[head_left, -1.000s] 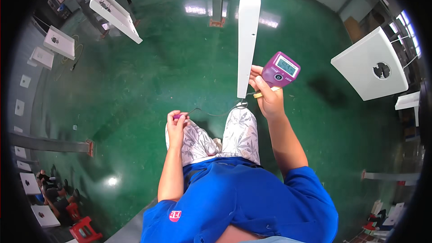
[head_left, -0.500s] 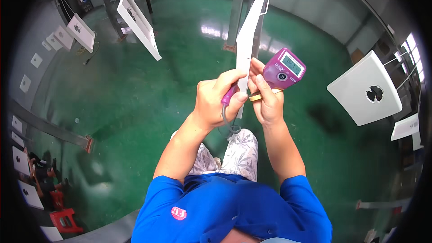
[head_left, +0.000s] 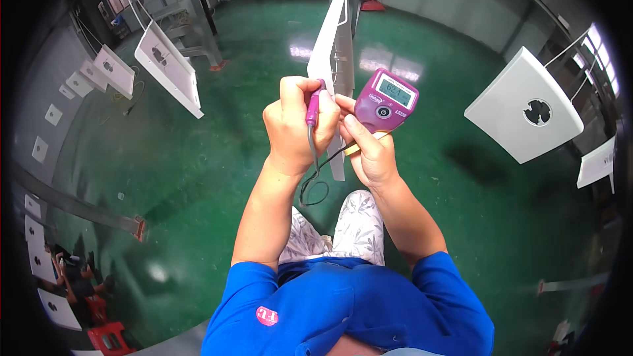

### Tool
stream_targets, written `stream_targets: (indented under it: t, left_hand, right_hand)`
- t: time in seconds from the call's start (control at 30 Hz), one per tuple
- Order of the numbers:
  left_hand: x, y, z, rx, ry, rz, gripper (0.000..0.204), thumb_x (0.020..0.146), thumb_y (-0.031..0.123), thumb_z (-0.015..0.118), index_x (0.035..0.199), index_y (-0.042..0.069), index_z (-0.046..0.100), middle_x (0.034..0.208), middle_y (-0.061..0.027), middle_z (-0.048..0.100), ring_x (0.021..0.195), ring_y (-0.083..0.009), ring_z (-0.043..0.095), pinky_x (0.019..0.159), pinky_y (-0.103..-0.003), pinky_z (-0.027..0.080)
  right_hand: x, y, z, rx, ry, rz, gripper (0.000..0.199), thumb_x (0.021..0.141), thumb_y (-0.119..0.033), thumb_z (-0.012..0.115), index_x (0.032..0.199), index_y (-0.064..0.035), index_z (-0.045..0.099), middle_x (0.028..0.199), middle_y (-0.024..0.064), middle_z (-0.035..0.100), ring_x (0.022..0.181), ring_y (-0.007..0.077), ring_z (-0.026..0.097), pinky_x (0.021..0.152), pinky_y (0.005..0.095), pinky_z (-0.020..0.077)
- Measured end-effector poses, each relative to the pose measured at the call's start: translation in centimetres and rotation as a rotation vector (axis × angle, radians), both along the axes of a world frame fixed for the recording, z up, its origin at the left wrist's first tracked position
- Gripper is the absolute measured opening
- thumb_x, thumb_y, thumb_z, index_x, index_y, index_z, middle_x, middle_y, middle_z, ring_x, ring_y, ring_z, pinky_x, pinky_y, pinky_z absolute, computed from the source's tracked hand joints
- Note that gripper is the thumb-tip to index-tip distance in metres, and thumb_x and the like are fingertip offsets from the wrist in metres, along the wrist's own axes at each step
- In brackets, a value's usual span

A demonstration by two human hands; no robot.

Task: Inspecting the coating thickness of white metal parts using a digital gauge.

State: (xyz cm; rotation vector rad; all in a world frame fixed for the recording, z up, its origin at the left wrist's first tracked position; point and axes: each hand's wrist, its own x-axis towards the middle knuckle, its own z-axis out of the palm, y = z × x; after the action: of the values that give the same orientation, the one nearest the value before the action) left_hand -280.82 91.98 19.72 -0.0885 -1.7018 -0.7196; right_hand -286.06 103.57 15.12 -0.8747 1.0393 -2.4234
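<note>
My left hand (head_left: pixel 290 128) is closed round a purple probe (head_left: pixel 312 109), a pen-like piece with a dark cable (head_left: pixel 319 196) looping below it. The probe is at the left side of a white panel (head_left: pixel 326 43) that hangs edge-on in front of me; whether its tip touches the panel is hidden by my fingers. In my right hand (head_left: pixel 372 157) is a purple handheld gauge (head_left: pixel 366 111) with a lit grey display and a round button, its face turned up. A yellow band (head_left: pixel 353 150) shows at the gauge's lower end. My right fingertips are close beside the panel.
White panels with dark cut-outs hang at the right (head_left: pixel 501 112) and the far left (head_left: pixel 168 69), with several more along the left wall. A grey metal post (head_left: pixel 198 20) stands beyond. A person sits at lower left near a red stool (head_left: pixel 109 337). Green floor (head_left: pixel 198 178) lies below.
Both hands have moved left, along with the hanging panel in view. My left hand has turned, so the probe now points more upward. The gauge is still held in my right hand.
</note>
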Motion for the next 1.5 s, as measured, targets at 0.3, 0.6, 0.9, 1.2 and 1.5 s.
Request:
stream_targets:
  t: [0.3, 0.6, 0.9, 1.2, 1.5]
  left_hand:
    - [1.4, 0.2, 0.4, -0.001, 0.044, -0.036, 0.015, 0.082, 0.005, 0.063, 0.092, -0.002, 0.055, 0.061, -0.0082, 0.062, 0.051, -0.016, 0.063, 0.047, -0.028, 0.05]
    - [2.0, 0.9, -3.0, -0.003, 0.012, -0.056, 0.015, 0.081, 0.004, 0.064, 0.092, -0.002, 0.055, 0.06, -0.0062, 0.059, 0.048, -0.013, 0.058, 0.045, -0.027, 0.046]
    - [1.1, 0.6, -2.4, -0.01, -0.034, 0.024, 0.02, 0.081, 0.013, 0.067, 0.091, 0.001, 0.054, 0.063, -0.0107, 0.063, 0.051, -0.0252, 0.065, 0.046, -0.034, 0.051]
    - [3.2, -1.1, -2.5, 0.255, -0.244, -0.207, 0.02, 0.09, 0.007, 0.061, 0.108, 0.002, 0.053, 0.07, -0.0057, 0.064, 0.054, -0.0089, 0.059, 0.047, -0.023, 0.046]
    - [6.3, -1.3, -1.9, 0.315, -0.289, -0.27, 0.025, 0.09, 0.004, 0.064, 0.113, 0.003, 0.055, 0.084, -0.007, 0.066, 0.071, -0.0102, 0.062, 0.057, -0.024, 0.051]
  right_hand:
    - [1.1, 0.2, 0.9, 0.004, 0.036, 0.006, 0.038, 0.092, -0.007, 0.059, 0.129, 0.0028, 0.053, 0.125, 0.0114, 0.059, 0.117, 0.0182, 0.055, 0.104, 0.0326, 0.0402]
    - [1.7, 0.2, 0.3, 0.008, -0.055, 0.022, 0.037, 0.093, -0.006, 0.058, 0.128, 0.0045, 0.052, 0.125, 0.0139, 0.059, 0.117, 0.0203, 0.056, 0.101, 0.0324, 0.043]
    - [2.1, 0.1, 2.1, 0.032, -0.024, 0.029, 0.038, 0.094, -0.009, 0.057, 0.129, 0.005, 0.051, 0.126, 0.0137, 0.057, 0.119, 0.0202, 0.054, 0.103, 0.0334, 0.0408]
    - [0.1, 0.6, 3.6, 0.005, -0.021, 0.099, 0.03, 0.096, -0.009, 0.052, 0.122, 0.0064, 0.056, 0.123, 0.0165, 0.059, 0.119, 0.0239, 0.055, 0.106, 0.0359, 0.0402]
    - [0.1, 4.6, 4.2, 0.158, 0.132, 0.033, 0.027, 0.098, -0.016, 0.049, 0.106, 0.0059, 0.063, 0.118, 0.022, 0.06, 0.114, 0.0282, 0.057, 0.097, 0.0416, 0.0473]
